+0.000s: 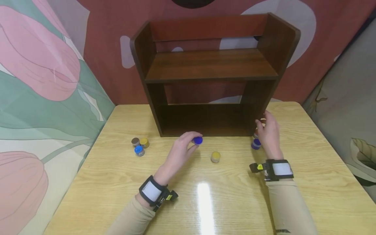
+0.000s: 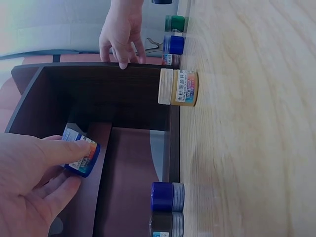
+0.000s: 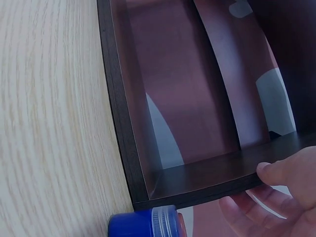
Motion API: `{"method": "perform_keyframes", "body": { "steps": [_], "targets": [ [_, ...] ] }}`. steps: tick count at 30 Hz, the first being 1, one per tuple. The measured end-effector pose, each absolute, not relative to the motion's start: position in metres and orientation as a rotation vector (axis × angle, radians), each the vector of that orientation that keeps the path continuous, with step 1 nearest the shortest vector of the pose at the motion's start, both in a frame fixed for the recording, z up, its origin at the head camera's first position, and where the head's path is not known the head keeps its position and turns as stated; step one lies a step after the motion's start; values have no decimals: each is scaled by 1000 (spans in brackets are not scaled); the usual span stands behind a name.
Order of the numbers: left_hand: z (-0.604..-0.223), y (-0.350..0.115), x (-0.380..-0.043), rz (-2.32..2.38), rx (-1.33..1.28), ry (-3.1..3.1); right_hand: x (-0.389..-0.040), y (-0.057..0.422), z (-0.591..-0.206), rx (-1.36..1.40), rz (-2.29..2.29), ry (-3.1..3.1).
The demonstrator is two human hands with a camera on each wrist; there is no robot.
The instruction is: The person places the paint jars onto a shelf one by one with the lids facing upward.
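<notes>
**Blue jar at the shelf's mouth, other hand on the side panel**

We've got the left hand (image 1: 183, 147) pinching a small blue-lidded jar (image 1: 198, 140), thumb and fingers clamped round it, lifted just off the table (image 1: 117, 182) right at the front edge of the dark wooden shelf (image 1: 210, 65). Just right of that grip sits a yellow-lidded jar (image 1: 215, 157) on the table. Well off to its left we see three more jars clustered: brown (image 1: 135, 141), yellow (image 1: 144, 142), blue (image 1: 139, 150). Over on the right hand (image 1: 268, 132), fingers rest against the shelf's right side panel, thumb on its edge, nothing enclosed. A purple-blue-lidded jar (image 1: 256, 144) stands just beside that hand's palm.
</notes>
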State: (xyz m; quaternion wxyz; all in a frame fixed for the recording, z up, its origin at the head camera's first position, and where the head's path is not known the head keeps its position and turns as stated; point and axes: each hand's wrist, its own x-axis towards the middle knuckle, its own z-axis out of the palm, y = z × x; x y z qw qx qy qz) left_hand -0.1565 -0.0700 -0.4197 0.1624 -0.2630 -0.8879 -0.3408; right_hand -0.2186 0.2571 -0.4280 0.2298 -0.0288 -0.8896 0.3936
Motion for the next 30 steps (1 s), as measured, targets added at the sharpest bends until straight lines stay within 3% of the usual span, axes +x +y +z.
{"method": "perform_keyframes", "body": {
  "steps": [30],
  "targets": [
    [-400, -88, -163, -1125, -625, -2410, -218, 255, -430, -70, 1077, -2458]
  ]
}}
